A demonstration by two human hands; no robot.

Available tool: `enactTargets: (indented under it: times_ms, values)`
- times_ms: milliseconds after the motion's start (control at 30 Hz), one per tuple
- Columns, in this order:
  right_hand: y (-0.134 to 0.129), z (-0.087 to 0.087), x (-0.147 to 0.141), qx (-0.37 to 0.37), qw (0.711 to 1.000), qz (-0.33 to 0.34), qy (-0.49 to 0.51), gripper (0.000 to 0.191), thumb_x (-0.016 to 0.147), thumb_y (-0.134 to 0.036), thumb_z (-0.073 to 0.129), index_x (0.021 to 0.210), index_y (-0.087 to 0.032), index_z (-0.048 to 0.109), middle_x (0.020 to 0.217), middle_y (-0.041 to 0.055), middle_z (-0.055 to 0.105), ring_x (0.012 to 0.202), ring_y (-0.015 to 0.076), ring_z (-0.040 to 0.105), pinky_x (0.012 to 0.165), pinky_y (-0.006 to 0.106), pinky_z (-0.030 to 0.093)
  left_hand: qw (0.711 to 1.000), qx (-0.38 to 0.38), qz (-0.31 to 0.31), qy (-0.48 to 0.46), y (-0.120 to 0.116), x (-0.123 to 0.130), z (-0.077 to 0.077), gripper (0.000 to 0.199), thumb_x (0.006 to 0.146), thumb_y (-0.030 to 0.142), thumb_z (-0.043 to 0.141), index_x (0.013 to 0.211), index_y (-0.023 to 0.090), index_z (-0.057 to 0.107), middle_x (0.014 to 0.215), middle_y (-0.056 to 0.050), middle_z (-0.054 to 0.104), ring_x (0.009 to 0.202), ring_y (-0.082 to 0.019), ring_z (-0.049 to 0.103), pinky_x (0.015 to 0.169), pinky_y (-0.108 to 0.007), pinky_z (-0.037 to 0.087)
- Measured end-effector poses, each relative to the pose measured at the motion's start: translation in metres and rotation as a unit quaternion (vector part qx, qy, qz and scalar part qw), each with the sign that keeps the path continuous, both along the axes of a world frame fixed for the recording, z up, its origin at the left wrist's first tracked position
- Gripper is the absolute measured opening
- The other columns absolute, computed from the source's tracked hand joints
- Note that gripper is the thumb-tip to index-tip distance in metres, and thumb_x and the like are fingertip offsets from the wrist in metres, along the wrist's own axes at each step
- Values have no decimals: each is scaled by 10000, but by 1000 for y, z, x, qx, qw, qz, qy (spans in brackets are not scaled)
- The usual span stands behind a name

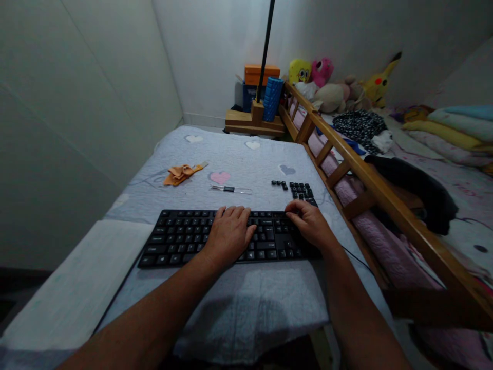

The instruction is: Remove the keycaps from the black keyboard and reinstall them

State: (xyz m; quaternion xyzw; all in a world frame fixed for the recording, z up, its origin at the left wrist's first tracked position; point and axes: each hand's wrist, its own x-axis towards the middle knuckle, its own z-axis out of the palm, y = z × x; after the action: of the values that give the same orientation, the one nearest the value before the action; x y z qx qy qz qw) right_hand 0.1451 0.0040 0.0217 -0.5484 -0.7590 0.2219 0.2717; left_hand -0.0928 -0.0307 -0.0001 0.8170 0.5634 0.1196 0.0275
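Note:
A black keyboard lies across the cloth-covered surface. Resting on its middle keys is my left hand, palm down with the fingers spread. My right hand is over the keyboard's upper right part, thumb and forefinger pinched together; anything between them is too small to make out. Loose black keycaps sit in rows just beyond my right hand, with a few more to their left. A wire tool with a black middle lies behind the keyboard. Farther left, an orange cloth touches a small brush.
A wooden bed rail runs along the right side, with bedding and plush toys beyond it. At the back stand a blue roller, an orange box and a black pole. A cable leaves the keyboard's right side.

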Motion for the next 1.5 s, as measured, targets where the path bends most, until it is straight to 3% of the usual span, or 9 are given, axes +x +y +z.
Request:
enactTargets:
  times_ms: [133,400,833,1500]
  values:
    - [-2,-9,0,-9,1000,14,-22,120,836,-166,588,898,-220,675,900,38,704,894,206,630,837,333,466,1000,1,1,2,0,0,0,385,972,378,484,1278,153,547,1279,-127,636,1192,-295,549,1074,-483,347]
    - [0,-12,4,15,998,53,-38,119,842,-119,593,869,-206,670,926,49,662,940,205,592,890,353,446,1000,2,1,-8,1,-1,-7,388,967,378,492,1293,173,533,1290,-117,624,1210,-291,537,1093,-484,320]
    - [-3,-11,1,2,996,76,-43,150,882,-136,568,844,-209,694,868,42,665,889,200,586,851,352,442,1000,0,1,-9,0,0,-2,373,971,374,475,1270,166,550,1258,-126,640,1178,-299,555,1079,-495,341]
    - [-2,-16,1,23,992,47,-113,115,899,-190,566,808,-206,635,870,51,636,880,209,554,819,337,413,1000,5,4,-5,0,-1,-3,367,969,380,479,1281,194,534,1290,-105,631,1198,-279,543,1079,-465,336]
